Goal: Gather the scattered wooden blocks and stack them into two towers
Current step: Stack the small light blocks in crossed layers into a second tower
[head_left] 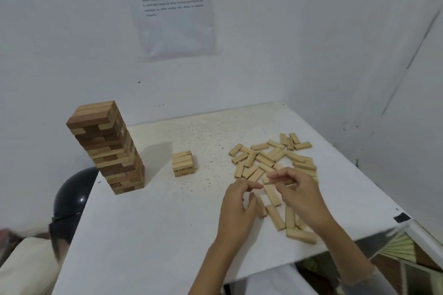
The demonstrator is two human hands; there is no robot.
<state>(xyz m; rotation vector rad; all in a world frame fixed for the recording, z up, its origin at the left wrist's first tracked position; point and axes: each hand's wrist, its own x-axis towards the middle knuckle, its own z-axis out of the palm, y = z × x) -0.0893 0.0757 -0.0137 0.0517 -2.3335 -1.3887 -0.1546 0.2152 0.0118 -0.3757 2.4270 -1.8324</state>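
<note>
**Hands over the loose blocks, one tower up and a second just begun**

A white table (143, 235) stands pushed into the corner of a white-walled room. By its left edge stands a tall tower of stacked wooden blocks (107, 148), its layers a mix of pale and darker brown wood, set crosswise one on another. Near the middle of the table, well apart from the tower, sits a short stack of pale wooden blocks (183, 164), only a few layers high.

The scattered pale wooden blocks (263, 160) lie flat in a loose spread along the right side of the table, from near the far right corner down toward the near edge. One pale block (302, 236) lies closest to the near edge.

Both hands hover over the nearer part of this spread, close together but not touching. The left hand (236, 208) has its fingers curled with thumb and forefinger near each other. The right hand (299, 196) has curled fingers reaching toward the left hand. Motion blur hides whether either hand grips a block.

A printed paper sheet (172, 7) hangs on the far wall. A glossy black rounded object (72, 194) sits just beyond the table's left edge, and a piece of black tape (401, 218) marks the near right corner.
</note>
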